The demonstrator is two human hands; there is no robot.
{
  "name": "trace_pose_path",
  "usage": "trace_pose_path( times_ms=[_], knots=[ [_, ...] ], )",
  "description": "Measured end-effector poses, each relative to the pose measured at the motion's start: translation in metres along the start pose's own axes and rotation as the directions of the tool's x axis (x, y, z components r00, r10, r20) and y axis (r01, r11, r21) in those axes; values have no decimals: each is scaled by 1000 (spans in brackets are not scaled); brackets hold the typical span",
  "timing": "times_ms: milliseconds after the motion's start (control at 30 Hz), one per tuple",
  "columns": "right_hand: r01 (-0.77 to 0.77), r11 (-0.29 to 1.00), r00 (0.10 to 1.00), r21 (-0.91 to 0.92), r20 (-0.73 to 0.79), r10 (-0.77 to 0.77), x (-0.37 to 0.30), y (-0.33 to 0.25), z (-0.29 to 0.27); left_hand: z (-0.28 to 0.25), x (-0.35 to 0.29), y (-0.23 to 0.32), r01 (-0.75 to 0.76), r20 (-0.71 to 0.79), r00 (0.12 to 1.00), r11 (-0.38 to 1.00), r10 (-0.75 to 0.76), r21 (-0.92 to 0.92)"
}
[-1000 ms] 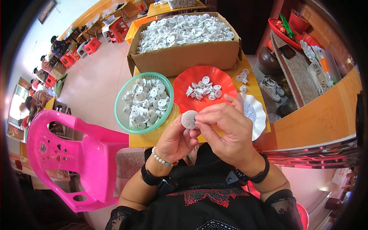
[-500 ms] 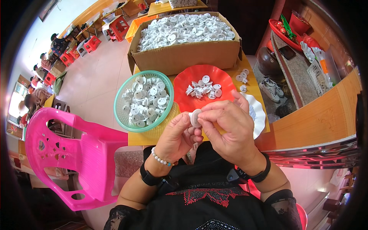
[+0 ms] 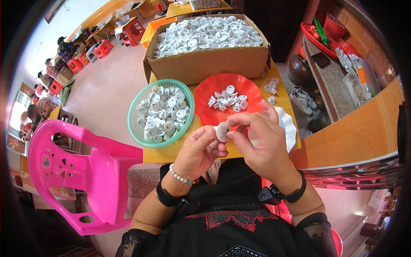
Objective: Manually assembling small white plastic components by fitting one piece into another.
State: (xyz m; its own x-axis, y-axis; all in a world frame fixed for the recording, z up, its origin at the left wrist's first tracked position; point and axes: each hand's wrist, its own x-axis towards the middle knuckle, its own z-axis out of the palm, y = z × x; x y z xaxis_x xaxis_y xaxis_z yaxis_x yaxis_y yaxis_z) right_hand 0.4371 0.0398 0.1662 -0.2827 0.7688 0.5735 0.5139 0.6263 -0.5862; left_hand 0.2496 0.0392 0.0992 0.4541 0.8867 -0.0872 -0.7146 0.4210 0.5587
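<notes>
Between my hands, just above the table's near edge, is a small white plastic part with a round disc face (image 3: 222,132). My left hand (image 3: 196,150) pinches it from behind with thumb and fingers. My right hand (image 3: 267,145) has its index finger and thumb at the disc's right rim; a tiny dark mark shows on the face there. Beyond my hands, a scalloped red dish (image 3: 203,88) holds several similar parts. A green mesh basket (image 3: 132,115) to the left is heaped with them. My right hand partly covers a white scalloped dish (image 3: 290,128).
A cardboard box (image 3: 209,66) full of white parts stands at the table's back. Several loose parts (image 3: 270,88) lie right of the red dish. A pink plastic chair (image 3: 105,171) is at the left, a wooden panel (image 3: 346,128) at the right. People sit far left.
My right index finger and thumb have spread slightly apart at the disc's rim. The disc has moved a little right and turned, showing more of its face.
</notes>
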Motion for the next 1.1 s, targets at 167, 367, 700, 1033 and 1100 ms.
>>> trace_pose_path(
  times_ms=[167,367,700,1033,1100],
  knots=[
    [110,994,993,-26,-31,-111,0,7,2,4,-1,1,2,16,1000,1000,-2,29],
    [128,989,991,-79,-26,-130,2,-2,2,5,0,0,-17,21,1000,998,16,61],
    [-14,999,1000,-44,-21,13,-9,11,1,-6,-1,43,-244,-212,912,879,352,410],
    [-341,881,938,326,66,339,4,45,7,-16,-3,49,-217,166,707,-13,687,976],
    [-350,893,932,282,12,362,25,51,15,27,5,12,-306,139,866,289,481,907]
  ],
)
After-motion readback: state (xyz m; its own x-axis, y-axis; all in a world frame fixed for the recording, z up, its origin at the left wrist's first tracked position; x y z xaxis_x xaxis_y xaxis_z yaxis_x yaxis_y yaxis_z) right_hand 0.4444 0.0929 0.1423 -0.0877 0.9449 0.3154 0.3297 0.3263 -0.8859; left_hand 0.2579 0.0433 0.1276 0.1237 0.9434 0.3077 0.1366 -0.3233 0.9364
